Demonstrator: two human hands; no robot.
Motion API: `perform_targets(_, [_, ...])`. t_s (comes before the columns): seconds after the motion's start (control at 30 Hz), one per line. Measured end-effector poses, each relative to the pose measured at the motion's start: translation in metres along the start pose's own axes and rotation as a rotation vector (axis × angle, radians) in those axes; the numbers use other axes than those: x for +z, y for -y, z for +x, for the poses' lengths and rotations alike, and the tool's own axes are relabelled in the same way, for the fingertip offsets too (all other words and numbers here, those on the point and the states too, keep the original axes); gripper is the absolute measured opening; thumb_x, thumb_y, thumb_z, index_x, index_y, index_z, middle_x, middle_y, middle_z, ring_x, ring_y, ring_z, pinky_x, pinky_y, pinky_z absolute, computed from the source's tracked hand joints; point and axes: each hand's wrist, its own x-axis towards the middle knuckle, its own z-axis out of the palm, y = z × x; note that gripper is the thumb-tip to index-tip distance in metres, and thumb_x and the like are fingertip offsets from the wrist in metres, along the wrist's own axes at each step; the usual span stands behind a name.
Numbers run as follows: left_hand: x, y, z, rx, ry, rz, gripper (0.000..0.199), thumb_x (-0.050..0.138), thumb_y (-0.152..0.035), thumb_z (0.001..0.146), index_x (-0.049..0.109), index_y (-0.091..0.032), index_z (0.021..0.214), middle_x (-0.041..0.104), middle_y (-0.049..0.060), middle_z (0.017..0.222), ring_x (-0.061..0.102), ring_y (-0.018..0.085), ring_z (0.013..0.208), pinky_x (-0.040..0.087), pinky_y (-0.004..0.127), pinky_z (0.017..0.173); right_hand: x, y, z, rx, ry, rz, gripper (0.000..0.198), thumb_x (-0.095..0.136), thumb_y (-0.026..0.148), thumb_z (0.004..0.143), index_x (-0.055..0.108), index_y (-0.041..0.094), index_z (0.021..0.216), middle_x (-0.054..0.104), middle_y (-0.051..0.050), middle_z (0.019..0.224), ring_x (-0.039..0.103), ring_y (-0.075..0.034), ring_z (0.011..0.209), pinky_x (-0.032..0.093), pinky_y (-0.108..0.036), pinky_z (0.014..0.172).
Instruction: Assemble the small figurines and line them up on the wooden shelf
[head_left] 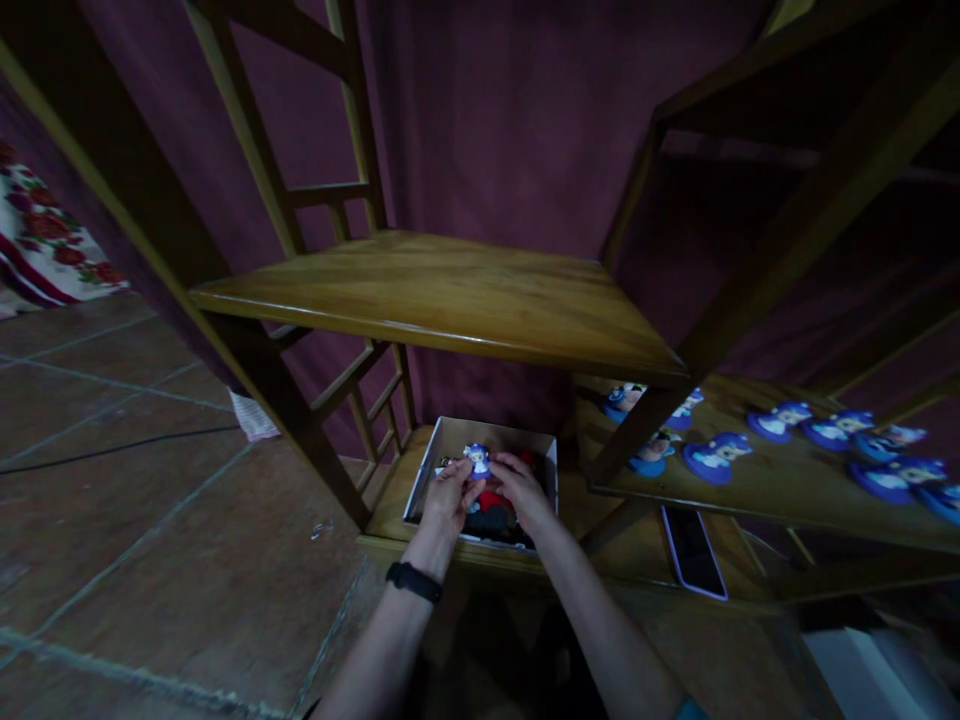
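Note:
Between my two hands is a small blue-and-white figurine (478, 460) on a round blue base. My left hand (448, 495) pinches it from the left, and my right hand (519, 485) has its fingers on the other side. Both hands are over an open cardboard box (552, 470) with white outer walls, on the low wooden shelf. Inside the box lie a red item (491, 499) and dark items beneath it, too dim to name. A black band is around my left wrist.
Several similar figurines (716, 458) stand on the shelf to the right. A phone (695, 552) with a pale purple edge lies on the lower shelf. Above the box is a wooden shelf board (450, 290); a wooden post (285, 430) rises on the left. A dark cable (120, 445) crosses the floor.

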Motion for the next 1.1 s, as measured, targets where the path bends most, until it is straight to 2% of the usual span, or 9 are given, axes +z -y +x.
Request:
perform_targets(0.13, [0.001, -0.002, -0.003, 0.021, 0.020, 0.028, 0.004, 0.063, -0.011, 0.072, 0.061, -0.014, 0.072, 0.064, 0.002, 0.068, 0.060, 0.010, 0.060, 0.052, 0.022, 0.062, -0.004, -0.002, 0.004, 0.056, 0.067, 0.143, 0.030, 0.073, 0.031, 0.058, 0.062, 0.019, 0.083, 0.067, -0.001, 0.083, 0.063, -0.015, 0.072, 0.049, -0.025, 0.065])
perform_targets(0.33, [0.001, -0.003, -0.007, 0.076, 0.029, 0.054, 0.003, 0.065, -0.010, 0.070, 0.063, -0.012, 0.071, 0.062, 0.002, 0.065, 0.059, 0.009, 0.057, 0.053, 0.022, 0.059, -0.011, -0.008, 0.008, 0.144, 0.136, 0.224, 0.029, 0.076, 0.024, 0.057, 0.062, 0.018, 0.082, 0.069, -0.003, 0.083, 0.064, -0.015, 0.075, 0.050, -0.027, 0.071])
perform_targets(0.53, [0.002, 0.004, -0.008, 0.081, 0.013, 0.049, 0.002, 0.064, -0.008, 0.069, 0.064, -0.010, 0.070, 0.064, 0.004, 0.066, 0.060, 0.010, 0.057, 0.053, 0.022, 0.056, -0.015, -0.011, 0.007, 0.157, 0.148, 0.247, 0.026, 0.076, 0.021, 0.058, 0.063, 0.018, 0.081, 0.068, -0.002, 0.077, 0.064, -0.014, 0.070, 0.050, -0.026, 0.066])
perform_targets(0.7, [-0.001, 0.006, -0.005, 0.028, -0.033, 0.073, 0.006, 0.061, -0.006, 0.071, 0.063, -0.011, 0.068, 0.062, 0.002, 0.063, 0.057, 0.008, 0.053, 0.052, 0.020, 0.054, -0.015, -0.019, 0.004, 0.156, 0.084, 0.231, 0.026, 0.076, 0.023, 0.057, 0.062, 0.017, 0.078, 0.068, -0.002, 0.078, 0.064, -0.013, 0.068, 0.051, -0.027, 0.066])
perform_targets(0.87, [-0.001, 0.000, -0.004, 0.001, -0.011, 0.054, 0.007, 0.060, -0.006, 0.072, 0.063, -0.012, 0.072, 0.063, 0.004, 0.068, 0.060, 0.009, 0.058, 0.052, 0.022, 0.057, -0.010, -0.017, 0.003, 0.076, 0.108, 0.152, 0.027, 0.072, 0.031, 0.061, 0.062, 0.020, 0.083, 0.068, -0.002, 0.085, 0.063, -0.015, 0.075, 0.050, -0.029, 0.070])
perform_targets(0.93, [-0.001, -0.001, -0.004, 0.009, 0.007, 0.065, 0.007, 0.061, -0.007, 0.071, 0.063, -0.012, 0.075, 0.064, 0.004, 0.070, 0.060, 0.010, 0.060, 0.052, 0.022, 0.058, -0.009, -0.013, 0.004, 0.004, 0.073, 0.072, 0.026, 0.070, 0.033, 0.062, 0.063, 0.020, 0.084, 0.067, -0.002, 0.087, 0.062, -0.016, 0.079, 0.049, -0.029, 0.072])
perform_targets(1.03, [0.000, 0.002, -0.002, 0.075, 0.000, 0.131, 0.011, 0.065, -0.012, 0.068, 0.063, -0.013, 0.079, 0.065, 0.005, 0.071, 0.060, 0.010, 0.060, 0.051, 0.022, 0.056, -0.008, -0.008, 0.006, -0.134, -0.001, -0.089, 0.025, 0.067, 0.032, 0.063, 0.065, 0.020, 0.085, 0.066, -0.002, 0.089, 0.060, -0.018, 0.084, 0.047, -0.030, 0.076])
perform_targets(1.1, [0.000, 0.004, 0.000, 0.146, -0.012, 0.200, 0.015, 0.067, -0.017, 0.066, 0.063, -0.012, 0.080, 0.064, 0.004, 0.070, 0.059, 0.010, 0.057, 0.050, 0.021, 0.053, -0.007, -0.007, 0.009, -0.202, 0.006, -0.174, 0.027, 0.066, 0.030, 0.063, 0.065, 0.020, 0.088, 0.066, -0.002, 0.089, 0.059, -0.018, 0.085, 0.046, -0.031, 0.079])
